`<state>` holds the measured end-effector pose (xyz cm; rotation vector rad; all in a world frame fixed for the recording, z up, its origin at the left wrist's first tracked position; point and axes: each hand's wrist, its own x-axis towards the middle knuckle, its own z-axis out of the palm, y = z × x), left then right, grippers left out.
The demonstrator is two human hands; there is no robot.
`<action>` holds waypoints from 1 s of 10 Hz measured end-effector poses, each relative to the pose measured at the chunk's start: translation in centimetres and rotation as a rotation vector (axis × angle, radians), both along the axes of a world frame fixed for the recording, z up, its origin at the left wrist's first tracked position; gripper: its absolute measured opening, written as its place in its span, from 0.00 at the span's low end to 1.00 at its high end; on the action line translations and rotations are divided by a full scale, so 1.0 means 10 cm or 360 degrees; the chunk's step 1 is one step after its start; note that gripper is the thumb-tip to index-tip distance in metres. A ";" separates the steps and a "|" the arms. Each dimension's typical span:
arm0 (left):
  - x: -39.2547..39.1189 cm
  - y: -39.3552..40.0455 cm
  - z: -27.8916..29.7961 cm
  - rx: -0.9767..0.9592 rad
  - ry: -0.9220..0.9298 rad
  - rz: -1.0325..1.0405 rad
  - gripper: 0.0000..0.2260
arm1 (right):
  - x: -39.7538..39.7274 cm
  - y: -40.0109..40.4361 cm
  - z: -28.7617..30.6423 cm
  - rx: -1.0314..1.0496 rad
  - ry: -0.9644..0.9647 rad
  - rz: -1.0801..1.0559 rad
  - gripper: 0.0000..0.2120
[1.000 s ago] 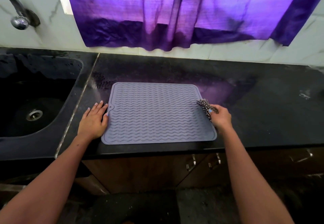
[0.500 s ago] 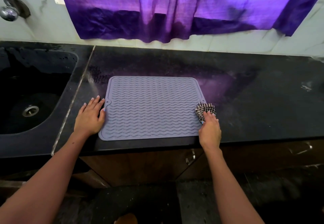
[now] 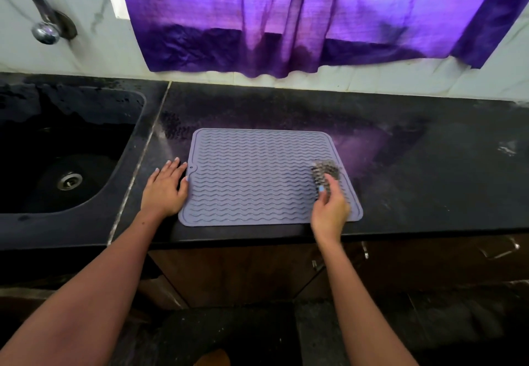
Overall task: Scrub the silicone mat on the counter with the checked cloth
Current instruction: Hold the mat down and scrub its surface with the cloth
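A grey-lilac silicone mat (image 3: pixel 257 176) with wavy ridges lies flat on the black counter (image 3: pixel 415 171), near its front edge. My right hand (image 3: pixel 330 211) rests on the mat's right part and grips a bunched black-and-white checked cloth (image 3: pixel 325 172), which is blurred and pressed on the mat. My left hand (image 3: pixel 166 189) lies flat on the counter with fingers spread, touching the mat's left edge beside its small notch.
A black sink (image 3: pixel 65 151) with a metal drain sits to the left, under a tap (image 3: pixel 43 22). A purple curtain (image 3: pixel 286 16) hangs over the white wall behind the counter. Cabinet doors with metal handles (image 3: pixel 365 251) are below the front edge.
My right hand has moved with the cloth from the mat's right edge inward onto the mat. The left hand stays at the left edge.
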<state>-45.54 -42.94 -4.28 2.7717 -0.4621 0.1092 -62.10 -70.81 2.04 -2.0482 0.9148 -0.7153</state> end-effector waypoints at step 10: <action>-0.01 0.00 0.01 -0.0013 0.0007 -0.0008 0.29 | 0.33 0.81 -0.17 -0.0058 0.0148 0.0678 0.21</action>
